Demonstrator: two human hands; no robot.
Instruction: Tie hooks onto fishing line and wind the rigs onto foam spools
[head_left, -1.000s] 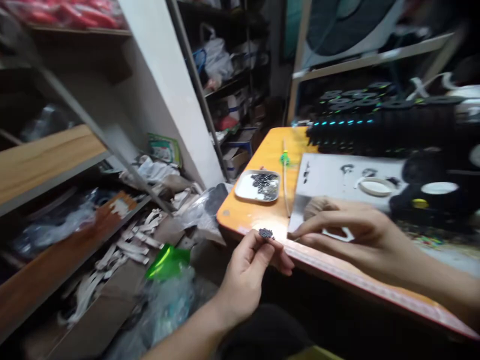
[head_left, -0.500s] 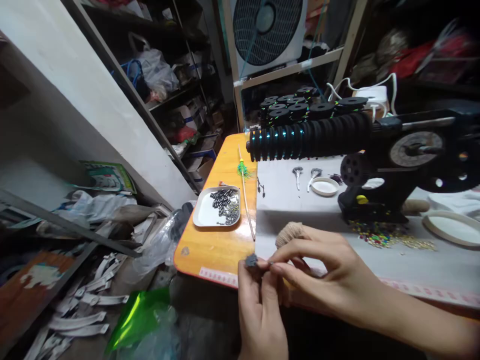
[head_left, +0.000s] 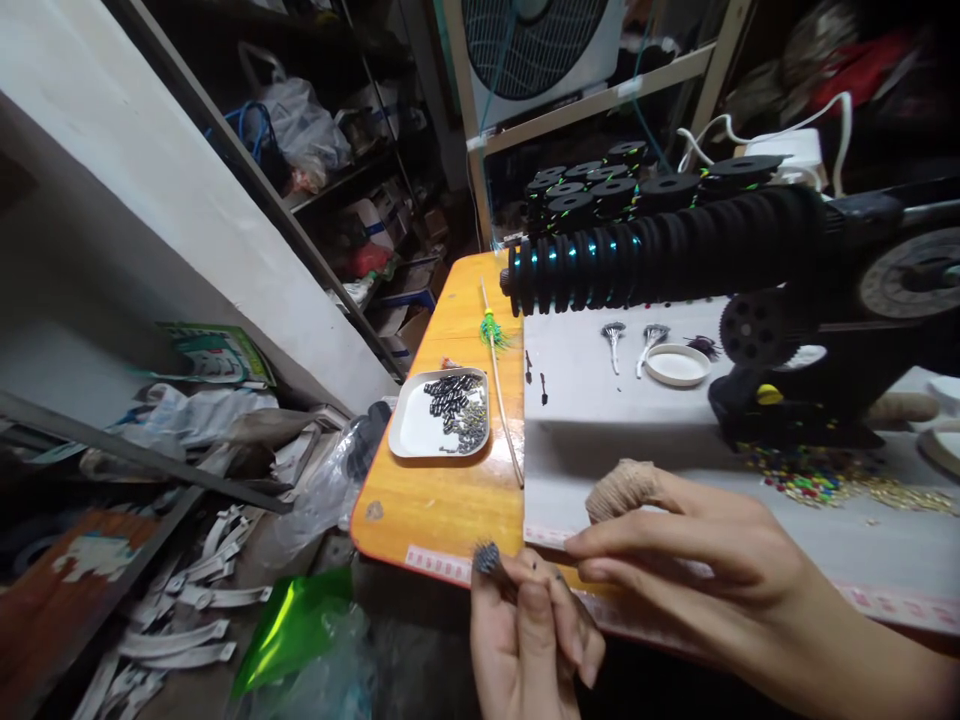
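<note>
My left hand [head_left: 529,630] is closed below the table's front edge, its thumb pressed against the fingers. It grips a small bundle with a dark, bristly head [head_left: 487,558]; its lower part is hidden by the fingers. Tiny dark specks show on the fingertips. Just right of it hovers my right hand [head_left: 697,550], thumb and finger stretched out with a slight gap between the tips and nothing visible in them. Tan wrapping [head_left: 622,488] covers one of its fingers. Two similar bundles with dark heads and white stems [head_left: 613,345] lie farther back on the white sheet [head_left: 570,430].
Left on the orange table [head_left: 442,500] sits a white tray [head_left: 409,425] of small dark and metallic parts. Beside it lies a thin stick [head_left: 501,400] with green strands. A black machine [head_left: 667,250] with stacked discs stands right, near colourful beads [head_left: 810,480] and a shallow white dish [head_left: 679,366].
My right fingertips have drawn away from the left hand, opening a small gap; earlier they pinched a tiny dark thing beside the bundle. My left hand has dropped slightly. The camera view has shifted.
</note>
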